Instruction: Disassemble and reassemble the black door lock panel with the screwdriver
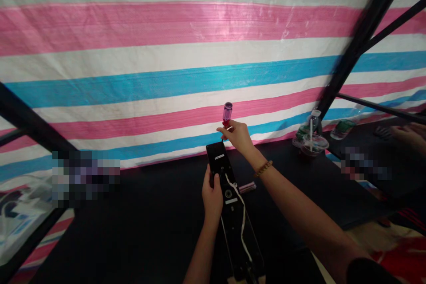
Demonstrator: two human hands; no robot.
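Note:
A long black flat device (233, 222) with small white labels and a pale cable (243, 219) along its face lies lengthwise before me, its far end tilted up. Around its left edge wraps my left hand (213, 191), thumb on the face. At the far end, my right hand (235, 135) pinches a screwdriver (227, 113) with a clear purplish and red handle. The screwdriver stands upright, its shaft pointing down at the device's far right corner; whether the tip touches a screw is too small to tell. Beside the device lies another purplish, clear-handled item (247, 187).
A black table (149, 217) spreads below. On the right stand a plastic cup with a straw (313, 145), a bottle (315, 117) and another cup (342, 128). Another person's hand (411, 137) is at far right. Black metal posts (362, 40) frame a striped tarp (166, 62).

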